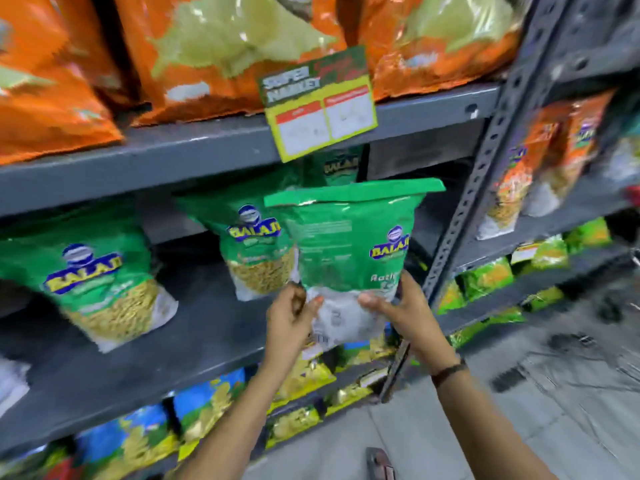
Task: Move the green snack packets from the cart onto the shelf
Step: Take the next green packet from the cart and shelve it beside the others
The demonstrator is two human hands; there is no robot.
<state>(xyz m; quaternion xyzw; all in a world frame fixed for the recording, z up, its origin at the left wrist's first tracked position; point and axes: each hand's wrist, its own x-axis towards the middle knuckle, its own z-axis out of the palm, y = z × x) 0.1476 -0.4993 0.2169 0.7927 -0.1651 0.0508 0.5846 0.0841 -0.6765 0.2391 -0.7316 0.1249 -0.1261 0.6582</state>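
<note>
A: What are the hands doing?

B: Both grip 1 green packet (349, 244) by its lower, white part. The left hand (291, 315) pinches the bottom left edge, fingers curled; the right hand (398, 306) clasps the bottom right corner, thumb across the front. A dark band (448, 370) sits on the right wrist

A: Where is that packet?

B: Upright, in front of the middle grey shelf (145, 348), with its flat sealed top just below the upper shelf's front edge (207, 147). Whether its base touches the board I cannot tell

A: Room around it?

B: To its left, overlapping from behind, stands a 2nd green packet (249, 247); a 3rd (100, 285) stands well apart further left, with bare shelf board between them. To the right there is a dark gap, then the perforated grey upright (485, 168)

A: Any writing?

B: "BALAJI" in yellow on a blue banner on all 3; on the held one also white letters starting "Rat", the rest covered. Its back panel text is too blurred. A price card (318, 102) hanging from the upper edge reads "SUPER MARKET"

A: And the look?

B: Glossy green; the 2 shelved ones show yellowish snack pieces. Orange packets (207, 53) fill the shelf above
</note>
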